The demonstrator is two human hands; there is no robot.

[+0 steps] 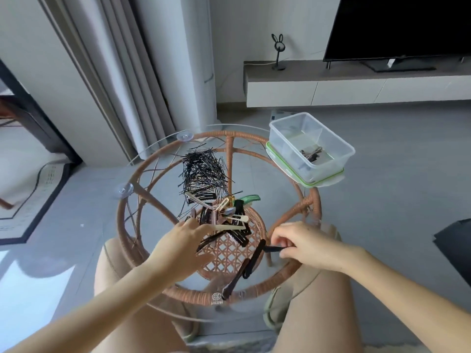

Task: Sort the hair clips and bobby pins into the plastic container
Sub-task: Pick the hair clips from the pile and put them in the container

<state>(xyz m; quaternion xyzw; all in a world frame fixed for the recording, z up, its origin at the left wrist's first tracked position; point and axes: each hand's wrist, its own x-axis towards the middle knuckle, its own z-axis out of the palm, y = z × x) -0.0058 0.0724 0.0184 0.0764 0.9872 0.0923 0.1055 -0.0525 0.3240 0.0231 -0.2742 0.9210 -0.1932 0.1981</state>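
A heap of black bobby pins [202, 171] lies on the round glass table top [153, 149]. Nearer me is a pile of hair clips [224, 217] in black, beige, gold and green. Two long black clips [251, 261] lie close to the front edge. My right hand [303, 247] pinches a black hair clip [274, 249] just above the glass. My left hand [184, 247] reaches over the near side of the clip pile with fingers spread, touching clips. The clear plastic container [331, 146] stands on its green-edged lid [305, 180] at the table's far right, with a few clips inside.
The glass top rests on a brown wicker frame [137, 200] with a woven shelf below. My knees sit under the table's near edge. A curtain hangs at the back left, and a low TV cabinet [331, 90] with a television stands at the back right.
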